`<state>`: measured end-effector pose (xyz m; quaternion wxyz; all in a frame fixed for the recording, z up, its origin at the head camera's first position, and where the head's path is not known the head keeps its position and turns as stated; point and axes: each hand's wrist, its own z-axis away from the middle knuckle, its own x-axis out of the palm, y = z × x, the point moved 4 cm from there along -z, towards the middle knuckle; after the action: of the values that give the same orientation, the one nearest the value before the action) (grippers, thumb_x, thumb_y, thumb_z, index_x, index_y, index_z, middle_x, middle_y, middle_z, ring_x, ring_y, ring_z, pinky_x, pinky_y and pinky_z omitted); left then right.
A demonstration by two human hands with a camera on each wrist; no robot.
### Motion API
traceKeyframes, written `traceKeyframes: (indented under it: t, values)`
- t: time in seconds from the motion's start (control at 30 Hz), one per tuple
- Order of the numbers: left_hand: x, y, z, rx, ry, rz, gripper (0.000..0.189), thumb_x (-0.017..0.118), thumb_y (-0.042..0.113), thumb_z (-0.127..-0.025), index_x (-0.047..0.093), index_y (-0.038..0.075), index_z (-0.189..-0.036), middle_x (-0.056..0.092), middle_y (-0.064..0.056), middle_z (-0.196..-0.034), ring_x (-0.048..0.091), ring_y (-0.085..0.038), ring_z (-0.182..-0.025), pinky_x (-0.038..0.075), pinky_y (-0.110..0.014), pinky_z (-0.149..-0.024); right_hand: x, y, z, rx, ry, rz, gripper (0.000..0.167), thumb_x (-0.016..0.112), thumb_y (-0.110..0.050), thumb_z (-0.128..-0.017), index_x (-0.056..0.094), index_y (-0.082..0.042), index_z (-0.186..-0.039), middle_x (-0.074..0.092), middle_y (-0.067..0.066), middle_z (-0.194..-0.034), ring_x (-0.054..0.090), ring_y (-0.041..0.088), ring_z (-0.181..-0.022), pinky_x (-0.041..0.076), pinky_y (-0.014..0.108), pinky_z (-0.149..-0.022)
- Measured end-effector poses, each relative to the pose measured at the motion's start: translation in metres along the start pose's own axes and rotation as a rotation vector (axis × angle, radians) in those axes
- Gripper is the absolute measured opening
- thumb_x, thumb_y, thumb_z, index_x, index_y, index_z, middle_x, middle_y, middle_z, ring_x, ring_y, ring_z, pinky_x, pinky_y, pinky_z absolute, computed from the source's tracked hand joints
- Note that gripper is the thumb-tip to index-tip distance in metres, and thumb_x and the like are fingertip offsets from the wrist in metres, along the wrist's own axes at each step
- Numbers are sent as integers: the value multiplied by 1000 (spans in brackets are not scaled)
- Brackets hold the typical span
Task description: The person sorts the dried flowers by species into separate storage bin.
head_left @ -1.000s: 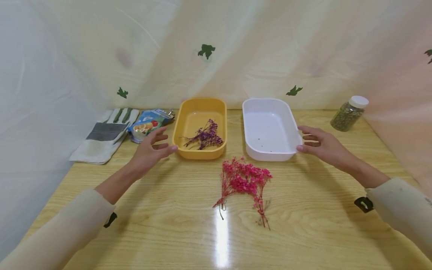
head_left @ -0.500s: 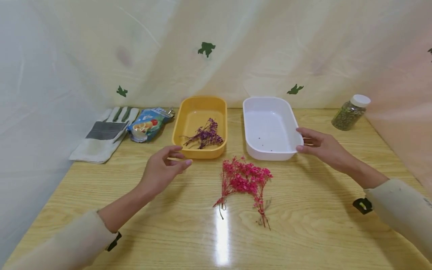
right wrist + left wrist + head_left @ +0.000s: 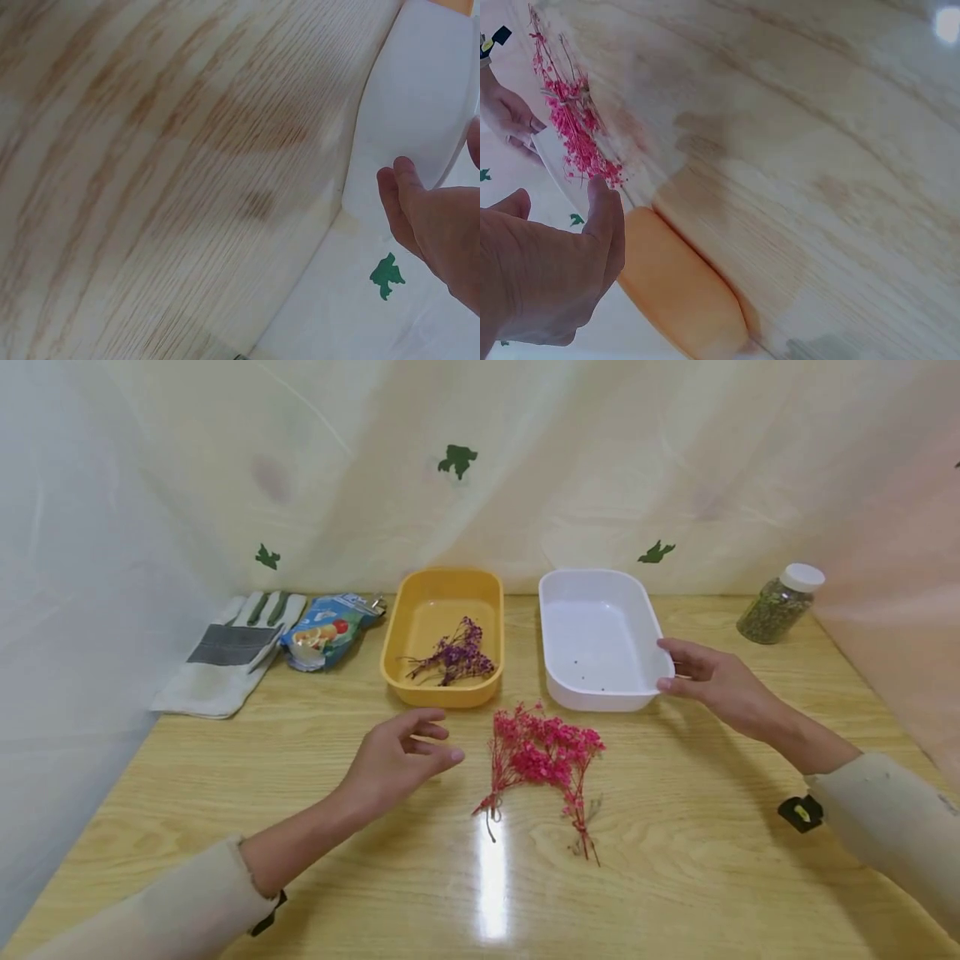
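on the table (image 3: 675,877), pink flowers (image 3: 546,760) lie near the left hand (image 3: 392,762), whose fingers are loosely parted and hold nothing; a careless brush could snap the thin stems. farther off, the right hand (image 3: 722,690), fingers extended, touches the white tray (image 3: 600,701) at its right side; an uneven push could skew it. left of that, a yellow tray (image 3: 446,697) holds purple sprigs (image 3: 459,653).

No words, brand or number can be read anywhere: the blue packet (image 3: 324,635), beyond the left hand (image 3: 397,758) and off to its left, carries pale print too small and blurred to make out.
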<state>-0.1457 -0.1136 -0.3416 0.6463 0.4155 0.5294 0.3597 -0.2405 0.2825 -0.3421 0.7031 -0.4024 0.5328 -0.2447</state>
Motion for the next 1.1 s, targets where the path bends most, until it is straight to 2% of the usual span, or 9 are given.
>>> traceKeyframes:
  t: [0.13, 0.37, 0.5, 0.73, 0.97, 1.1]
  values:
    - [10, 0, 1, -21, -22, -12, 55, 81, 18, -79, 59, 4, -127, 66, -13, -113, 67, -23, -95, 58, -30, -72, -1, -1, -1, 14, 5, 17, 72, 64, -27, -94, 26, -4, -151, 38, 24, -147, 42, 37, -128, 46, 7, -80]
    - [29, 6, 2, 5, -59, -147, 68, 87, 27, -70, 57, 6, -128, 67, -8, -99, 67, -15, -81, 57, -29, -68, -2, 2, -2, 14, 1, 21, 72, 63, -26, -95, 25, -4, -152, 40, 26, -144, 45, 32, -125, 46, 7, -80]
    - [39, 7, 3, 6, -106, -201, 74, 87, 31, -70, 54, 6, -130, 66, -7, -96, 65, -11, -72, 54, -29, -67, -1, 4, -3, 17, -1, 7, 72, 63, -25, -95, 24, -5, -152, 39, 26, -145, 44, 32, -126, 46, 7, -80]
    - [51, 3, -1, 4, -133, -241, 70, 87, 29, -70, 54, 1, -125, 63, -3, -82, 58, -12, -65, 51, -29, -64, 0, 3, 0, 7, 0, 16, 71, 63, -25, -95, 26, -4, -151, 41, 27, -144, 49, 17, -119, 46, 8, -80]
    - [56, 1, -5, -15, -154, -219, 57, 87, 20, -70, 56, 0, -113, 63, 0, -74, 58, -12, -62, 50, -28, -62, -1, 4, -1, 24, -7, 26, 72, 63, -26, -95, 24, -6, -152, 40, 26, -145, 44, 33, -126, 46, 7, -79]
    - [58, 0, -5, -4, -154, -218, 52, 86, 11, -69, 56, -1, -109, 64, 0, -72, 58, -11, -61, 51, -27, -65, -1, 2, -1, 27, -7, 24, 73, 63, -27, -94, 24, -6, -152, 39, 26, -145, 43, 36, -127, 45, 6, -79]
